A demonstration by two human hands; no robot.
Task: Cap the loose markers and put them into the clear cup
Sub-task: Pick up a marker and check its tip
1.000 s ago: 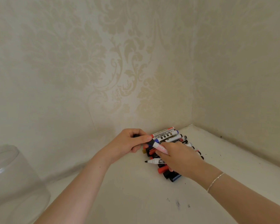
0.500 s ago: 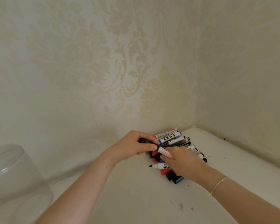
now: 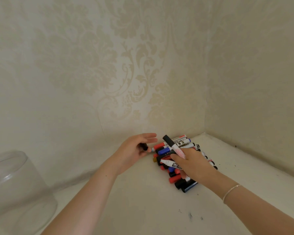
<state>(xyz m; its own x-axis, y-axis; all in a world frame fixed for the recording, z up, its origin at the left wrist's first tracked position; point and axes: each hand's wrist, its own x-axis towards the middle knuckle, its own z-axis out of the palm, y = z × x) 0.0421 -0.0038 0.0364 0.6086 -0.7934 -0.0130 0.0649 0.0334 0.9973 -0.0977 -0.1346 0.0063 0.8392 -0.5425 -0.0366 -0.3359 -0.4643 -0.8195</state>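
Observation:
My right hand [image 3: 193,164] grips a white marker [image 3: 177,150] with red print and a black cap [image 3: 167,140] on its upper end, tilted up over the pile. An uncapped white marker [image 3: 168,163] lies just under its fingers. My left hand [image 3: 132,150] hovers left of the pile, fingers stretched out, with a small black cap [image 3: 143,147] pinched by the thumb. The pile of markers [image 3: 185,144], red, blue and black, lies in the corner of the white surface. The clear cup [image 3: 15,192] stands at the far left, near the front edge.
Patterned walls close the corner behind and to the right of the pile. The white surface [image 3: 143,209] carries a few dark ink specks [image 3: 190,215] near the front. My right wrist wears a thin bracelet [image 3: 231,192].
A black cap now sits on the marker in my right hand. My left hand has drawn back to the left and spread its fingers, still with a black cap in it.

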